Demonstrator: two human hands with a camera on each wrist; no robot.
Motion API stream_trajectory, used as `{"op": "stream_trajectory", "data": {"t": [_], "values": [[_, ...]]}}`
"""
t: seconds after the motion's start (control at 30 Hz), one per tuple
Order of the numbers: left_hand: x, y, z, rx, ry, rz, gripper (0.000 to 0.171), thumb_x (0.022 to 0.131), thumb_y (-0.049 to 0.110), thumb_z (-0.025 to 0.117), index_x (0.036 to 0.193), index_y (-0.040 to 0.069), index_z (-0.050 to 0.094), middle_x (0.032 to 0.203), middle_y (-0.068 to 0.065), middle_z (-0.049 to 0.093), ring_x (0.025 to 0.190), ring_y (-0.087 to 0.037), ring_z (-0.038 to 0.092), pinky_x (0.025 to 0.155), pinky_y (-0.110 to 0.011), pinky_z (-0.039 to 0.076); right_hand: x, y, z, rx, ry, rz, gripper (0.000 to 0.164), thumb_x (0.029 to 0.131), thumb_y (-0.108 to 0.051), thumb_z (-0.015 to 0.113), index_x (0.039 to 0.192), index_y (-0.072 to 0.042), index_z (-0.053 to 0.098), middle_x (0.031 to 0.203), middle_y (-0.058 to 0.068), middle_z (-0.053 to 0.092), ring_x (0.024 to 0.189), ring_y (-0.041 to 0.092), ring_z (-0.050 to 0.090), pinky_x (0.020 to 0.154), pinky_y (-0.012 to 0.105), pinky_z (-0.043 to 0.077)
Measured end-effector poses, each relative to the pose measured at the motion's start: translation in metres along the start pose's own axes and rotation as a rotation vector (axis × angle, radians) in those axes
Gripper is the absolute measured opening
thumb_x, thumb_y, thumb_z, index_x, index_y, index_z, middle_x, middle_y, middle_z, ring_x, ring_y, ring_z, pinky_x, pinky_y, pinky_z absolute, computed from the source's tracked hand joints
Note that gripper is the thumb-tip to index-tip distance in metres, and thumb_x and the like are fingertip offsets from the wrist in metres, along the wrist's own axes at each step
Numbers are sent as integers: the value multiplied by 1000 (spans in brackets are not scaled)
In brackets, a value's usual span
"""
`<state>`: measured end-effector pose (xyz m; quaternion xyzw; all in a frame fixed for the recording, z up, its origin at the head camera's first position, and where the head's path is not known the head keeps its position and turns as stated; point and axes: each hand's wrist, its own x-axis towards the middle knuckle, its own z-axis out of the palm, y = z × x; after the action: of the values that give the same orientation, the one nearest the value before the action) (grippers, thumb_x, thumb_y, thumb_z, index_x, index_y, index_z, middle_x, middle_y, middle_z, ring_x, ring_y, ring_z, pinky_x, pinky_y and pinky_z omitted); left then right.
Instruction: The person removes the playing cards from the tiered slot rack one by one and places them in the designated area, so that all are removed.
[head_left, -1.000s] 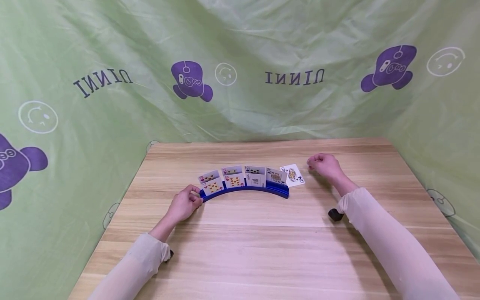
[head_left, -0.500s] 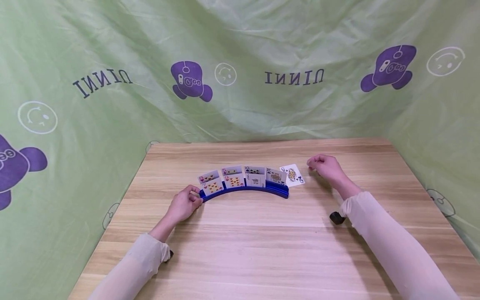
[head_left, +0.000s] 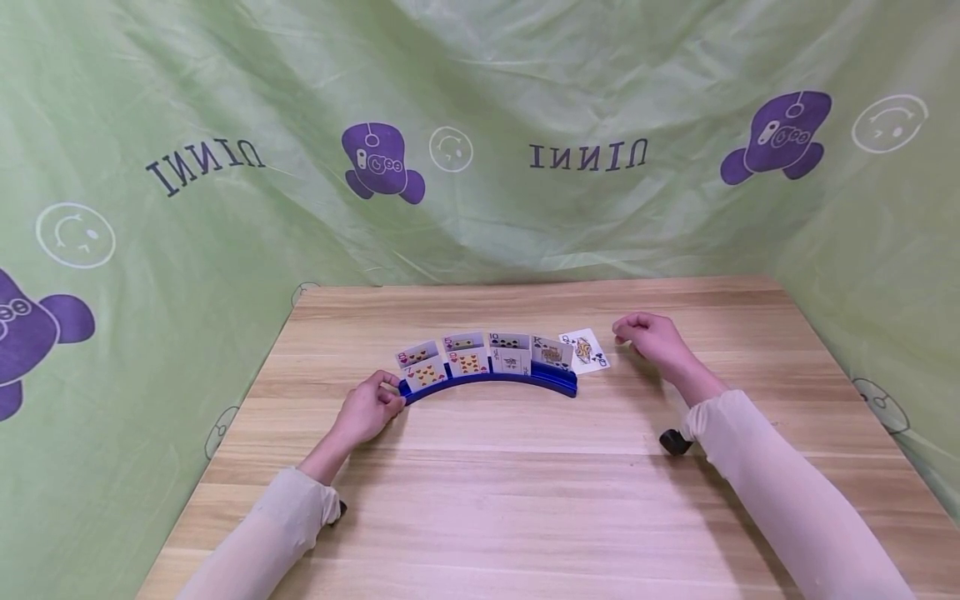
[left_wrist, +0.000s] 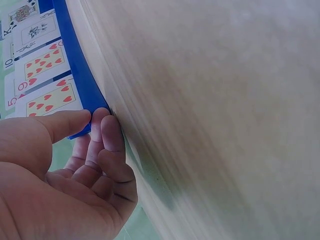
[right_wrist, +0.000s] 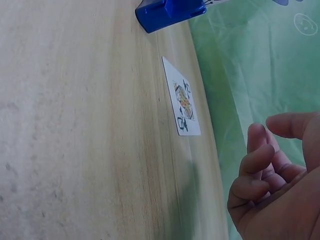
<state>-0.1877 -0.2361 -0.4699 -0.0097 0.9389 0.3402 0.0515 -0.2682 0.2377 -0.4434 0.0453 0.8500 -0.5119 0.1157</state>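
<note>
right hand (head_left: 656, 340) shifted slightly; card rack (head_left: 489, 377) unmoved

A wrinkly green cloth (head_left: 480, 233) with purple shapes (head_left: 382, 177) and white smiley faces (head_left: 451, 148) hangs behind and beside a brown wooden table (head_left: 510, 500)

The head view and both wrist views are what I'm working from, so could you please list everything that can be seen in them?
Card holder: one, blue, on the table
Standing cards: seven visible, white with red or black markings, in the holder
Queen card: one, white with black suit marks, flat on the table past the holder's right end
Table: one, light wood-grain, below everything
Cloth: at least one, green with purple and white prints, behind and beside the table
Black items: two, black, one at each cuff
Sleeves: two, cream, on the forearms
Left hand: one, bare, pinching the holder's left end
Right hand: one, bare, right of the queen
</note>
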Motion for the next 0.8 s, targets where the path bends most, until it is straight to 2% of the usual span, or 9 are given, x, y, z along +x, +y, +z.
{"op": "stream_trajectory", "data": {"t": [0.4, 0.8], "values": [[0, -1, -1, 9, 9, 7, 25, 91, 11, 68, 113, 6, 59, 87, -8, 76, 66, -11, 61, 65, -28, 44, -14, -4, 2, 78, -39, -12, 37, 102, -21, 52, 131, 2, 53, 101, 1, 64, 71, 8, 53, 64, 25, 45], [0, -1, -1, 20, 20, 15, 26, 90, 13, 69, 113, 7, 60, 87, -7, 77, 68, -10, 62, 68, -29, 43, -23, -8, 8, 164, -64, -73, 36, 101, -16, 53, 129, 6, 52, 95, -4, 64, 66, 4, 50, 59, 20, 40]]}}
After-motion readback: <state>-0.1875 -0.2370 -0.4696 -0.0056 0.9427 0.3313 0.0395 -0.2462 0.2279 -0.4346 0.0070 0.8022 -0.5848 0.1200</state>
